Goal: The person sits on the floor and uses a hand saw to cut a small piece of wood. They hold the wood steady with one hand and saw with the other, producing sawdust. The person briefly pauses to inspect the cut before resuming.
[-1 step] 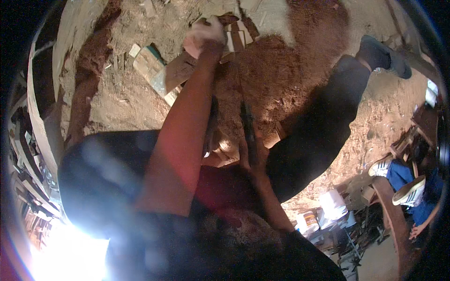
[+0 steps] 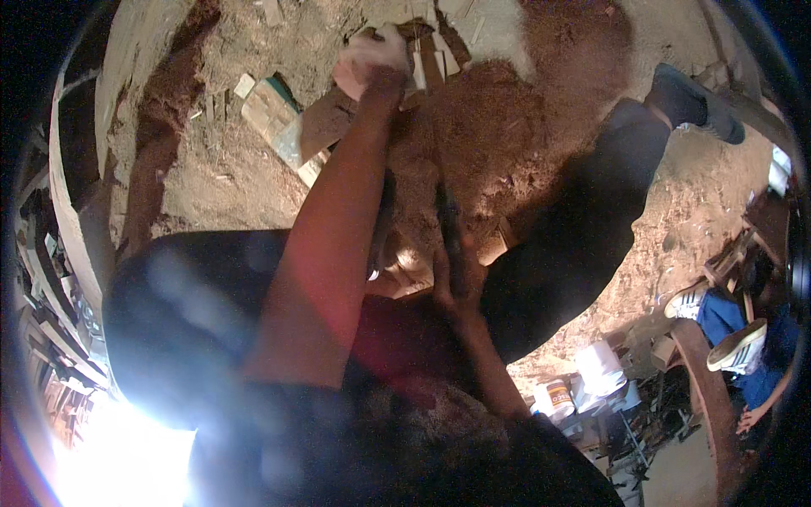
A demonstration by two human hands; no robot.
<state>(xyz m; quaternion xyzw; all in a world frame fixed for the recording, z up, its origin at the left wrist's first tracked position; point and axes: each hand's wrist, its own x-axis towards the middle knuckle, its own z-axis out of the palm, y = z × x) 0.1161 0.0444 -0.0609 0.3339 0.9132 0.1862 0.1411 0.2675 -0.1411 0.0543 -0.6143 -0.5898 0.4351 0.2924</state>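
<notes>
Right hand (image 2: 459,279), near, grasps a dark tool (image 2: 450,226) pointing far; its forearm angles left. Left hand (image 2: 372,63), far, arm outstretched, curls beside pale wood (image 2: 419,71); blurred, its hold unclear.

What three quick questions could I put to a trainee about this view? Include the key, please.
1. True or false: the left hand is farther up the picture than the right hand.
2. The right hand grips a long object. Is it (a) dark, (b) white or (c) green?
3. Fill in: another person's shoes are on the picture's ___ side.

Key: 1 true; 2 a; 3 right.
</notes>
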